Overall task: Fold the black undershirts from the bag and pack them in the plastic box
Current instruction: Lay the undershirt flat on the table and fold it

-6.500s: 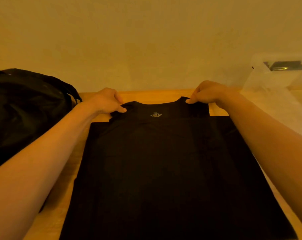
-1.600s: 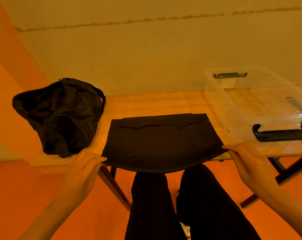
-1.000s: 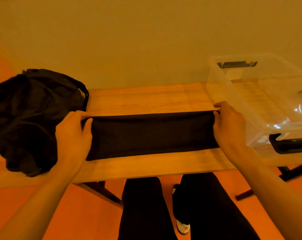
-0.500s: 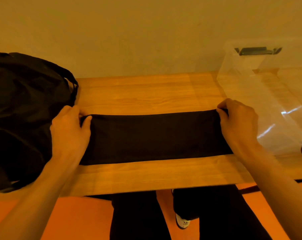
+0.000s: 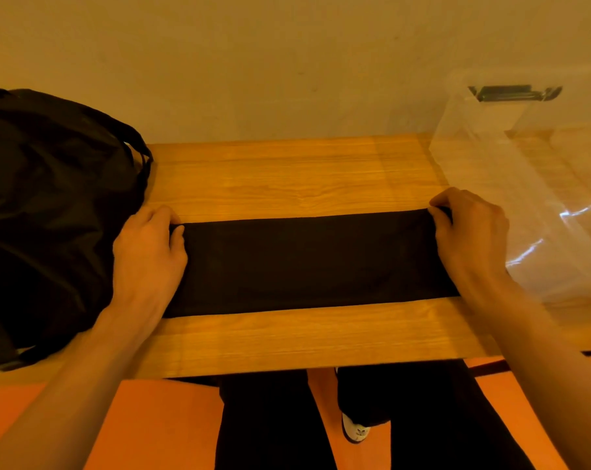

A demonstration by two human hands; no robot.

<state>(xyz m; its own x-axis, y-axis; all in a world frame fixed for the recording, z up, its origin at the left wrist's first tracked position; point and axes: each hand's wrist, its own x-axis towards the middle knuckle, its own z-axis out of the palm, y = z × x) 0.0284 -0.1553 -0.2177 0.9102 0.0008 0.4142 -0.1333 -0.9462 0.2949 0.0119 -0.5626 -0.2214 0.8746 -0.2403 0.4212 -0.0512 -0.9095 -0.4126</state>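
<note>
bag [image 5: 50, 212] left on table [image 5: 287, 171] | undershirt [image 5: 307, 262] centre | plastic box [image 5: 531, 184] right

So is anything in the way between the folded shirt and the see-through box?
No, nothing visible. The folded undershirt lies on the wooden table, its right end, held by the right hand, close beside the clear plastic box. Only the box's own wall must be lifted over. The black bag sits on the other side.

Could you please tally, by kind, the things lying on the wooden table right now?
Folded black fabric undershirt: 1
Black fabric bag: 1
Clear plastic box: 1
Total: 3
</note>
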